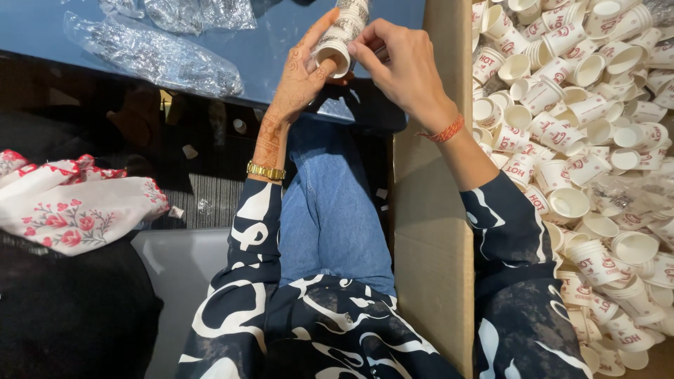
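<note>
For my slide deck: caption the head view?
Both hands hold a stack of paper cups beside a cup-filled box.

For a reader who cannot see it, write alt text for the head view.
Both hands, left and right, hold a stack of paper cups over a blue table. A cardboard box at the right is full of loose cups; plastic sleeves lie on the table.

We raise both hands before us: left hand (298,77) cupped, fingers extended; right hand (400,67) pinching, wrist bent inward.
</note>
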